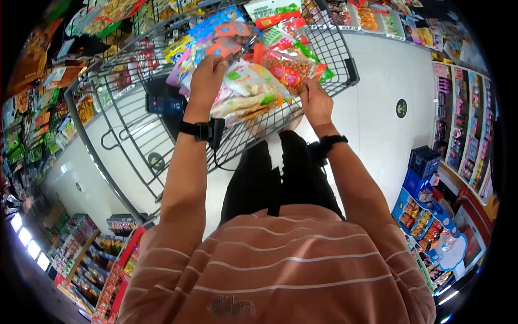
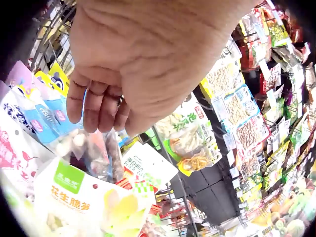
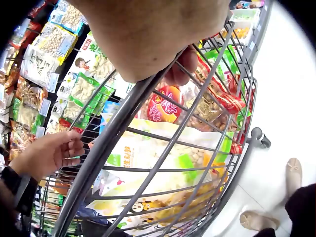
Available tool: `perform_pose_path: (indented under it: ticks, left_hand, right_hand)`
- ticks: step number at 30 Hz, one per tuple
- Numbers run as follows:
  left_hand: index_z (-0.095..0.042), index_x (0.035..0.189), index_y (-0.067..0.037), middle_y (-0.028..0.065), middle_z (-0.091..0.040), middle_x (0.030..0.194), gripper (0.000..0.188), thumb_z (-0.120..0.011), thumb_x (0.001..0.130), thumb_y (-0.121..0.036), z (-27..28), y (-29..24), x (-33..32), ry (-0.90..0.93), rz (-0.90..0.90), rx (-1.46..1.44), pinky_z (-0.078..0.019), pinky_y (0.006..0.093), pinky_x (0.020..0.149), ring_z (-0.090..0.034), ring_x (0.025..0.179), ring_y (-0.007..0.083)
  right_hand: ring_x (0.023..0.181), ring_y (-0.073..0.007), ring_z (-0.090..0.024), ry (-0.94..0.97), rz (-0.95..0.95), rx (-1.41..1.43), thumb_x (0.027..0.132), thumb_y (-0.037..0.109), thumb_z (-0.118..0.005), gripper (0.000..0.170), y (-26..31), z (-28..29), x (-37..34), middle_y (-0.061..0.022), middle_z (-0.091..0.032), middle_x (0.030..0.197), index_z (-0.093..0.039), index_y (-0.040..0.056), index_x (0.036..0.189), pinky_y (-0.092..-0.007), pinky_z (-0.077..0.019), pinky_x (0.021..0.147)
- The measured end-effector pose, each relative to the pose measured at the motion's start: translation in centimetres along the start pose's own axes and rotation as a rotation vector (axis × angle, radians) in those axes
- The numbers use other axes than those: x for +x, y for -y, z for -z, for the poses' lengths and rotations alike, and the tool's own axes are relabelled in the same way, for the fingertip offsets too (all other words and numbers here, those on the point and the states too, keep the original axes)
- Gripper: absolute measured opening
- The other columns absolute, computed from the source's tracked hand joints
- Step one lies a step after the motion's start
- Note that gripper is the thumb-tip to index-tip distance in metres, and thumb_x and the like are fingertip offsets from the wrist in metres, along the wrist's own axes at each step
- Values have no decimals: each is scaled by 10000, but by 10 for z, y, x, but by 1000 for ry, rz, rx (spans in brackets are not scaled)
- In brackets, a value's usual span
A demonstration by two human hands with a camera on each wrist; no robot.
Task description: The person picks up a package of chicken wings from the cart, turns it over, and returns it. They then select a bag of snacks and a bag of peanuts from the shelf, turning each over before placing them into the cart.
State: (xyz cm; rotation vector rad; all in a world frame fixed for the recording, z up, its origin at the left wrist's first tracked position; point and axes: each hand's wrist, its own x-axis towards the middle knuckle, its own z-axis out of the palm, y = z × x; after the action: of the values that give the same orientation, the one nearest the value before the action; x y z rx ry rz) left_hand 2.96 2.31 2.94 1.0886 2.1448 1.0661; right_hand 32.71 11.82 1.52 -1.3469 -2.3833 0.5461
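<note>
My left hand (image 1: 208,81) hangs over the heap of snack bags in the shopping cart (image 1: 345,59), its fingers loosely bent, nothing visible between them. In the left wrist view its fingertips (image 2: 106,123) overlap a blue bag (image 2: 47,118) and a clear bag behind a white bag with a green label (image 2: 69,197). My right hand (image 1: 317,102) reaches over the cart's rim and pinches the edge of a clear bag of brown nuts (image 1: 288,59) with a red and yellow label. Below it lies a whitish snack bag (image 1: 245,78).
A phone (image 1: 164,104) sits at the cart's left side. Shelves of packaged snacks (image 2: 237,108) stand close beyond the cart. To the right are pale floor (image 1: 372,92), a candy rack (image 1: 464,119) and blue crates (image 1: 421,167). Beige shoes (image 3: 294,175) show below the cart.
</note>
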Motion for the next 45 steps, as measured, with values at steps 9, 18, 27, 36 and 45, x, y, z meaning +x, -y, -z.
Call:
perform_pose_path:
  ticks: [9,18,27,36,45]
  left_hand:
    - [-621,874,-44,174,-659,846,221,-601,853,-263,12,20,-71,376,0,275,-484,476,729,-638,857,366]
    - [-718,874,-42,184,-709,862,230,-600,805,-226,-33,27,-93,840,-156,692,-535,478,723,-691,840,360]
    - [-751,826,-75,133,-726,834,203,-556,835,-130,-44,36,-93,849,-312,859,-539,437,646,-710,803,306]
    - [-685,1009,-77,119,-665,856,236,-566,829,-171,-11,-11,-99,651,-422,414,-521,431,690,-659,823,324]
    - [-620,1204,-70,128,-672,1004,292,-551,931,-150,31,-68,-87,658,-173,3,-508,328,807,-650,897,229]
  right_hand:
    - [833,-311,-678,44,-20,-21,878,152,-625,127,-1,-2,0,-96,-693,921,-612,118,999,-428,-547,696]
    - [839,-324,-678,109,-45,-53,884,173,-613,159,-6,-1,-2,-106,-694,956,-610,125,1035,-437,-541,708]
    - [865,-326,-676,123,-37,-32,888,171,-603,188,-7,-4,1,-112,-689,982,-607,121,1070,-435,-542,727]
    - [907,-307,-676,243,-82,134,868,131,-631,270,-9,1,3,-100,-691,1005,-607,115,1136,-408,-546,778]
    - [1141,-321,-580,556,384,487,783,91,-686,453,70,27,21,-148,-617,1203,-602,68,1227,-418,-459,980]
